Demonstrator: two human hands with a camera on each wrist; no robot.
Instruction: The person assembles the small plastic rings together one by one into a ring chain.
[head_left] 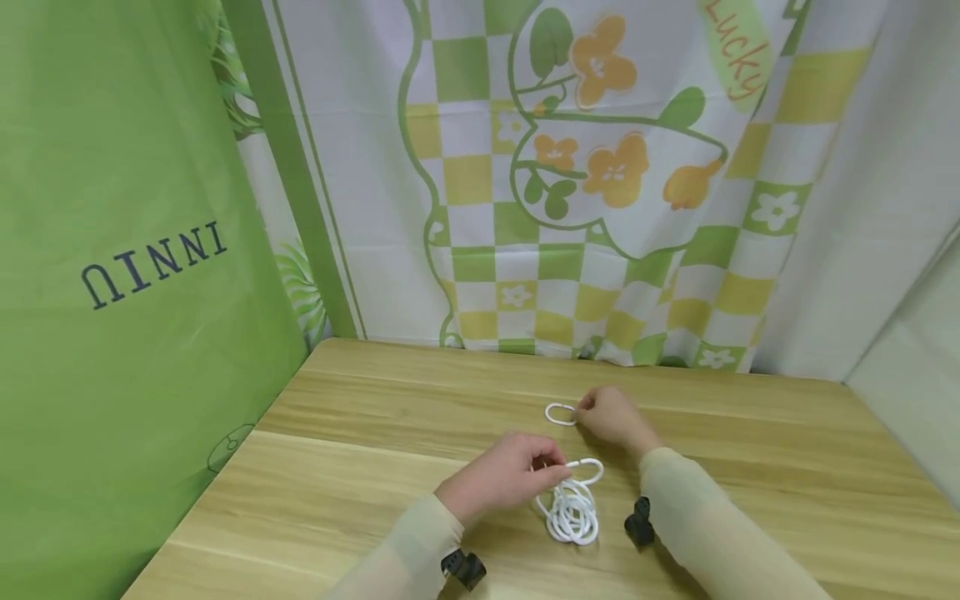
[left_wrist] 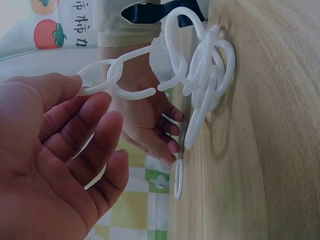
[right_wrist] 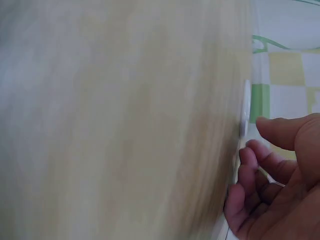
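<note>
My left hand (head_left: 506, 473) pinches an end link of a white plastic chain (head_left: 573, 517) between thumb and forefinger. In the left wrist view, the pinched link hooks into a second link with a gap in its side. The rest of the chain (left_wrist: 207, 75) is bunched on the tabletop. Farther back, a single white oval link (head_left: 550, 417) lies flat on the wood. At its right end is my right hand (head_left: 615, 417), fingertips low by the table. In the right wrist view, thumb and forefinger stand apart beside the link (right_wrist: 246, 107); whether they touch it is unclear.
A wooden table (head_left: 360, 483) carries everything. Behind it hangs a patterned curtain (head_left: 465, 183); a green cloth (head_left: 150, 375) hangs along the left side. Black wrist devices, one (head_left: 465, 569) on the left and one (head_left: 639, 523) on the right, sit under the sleeves.
</note>
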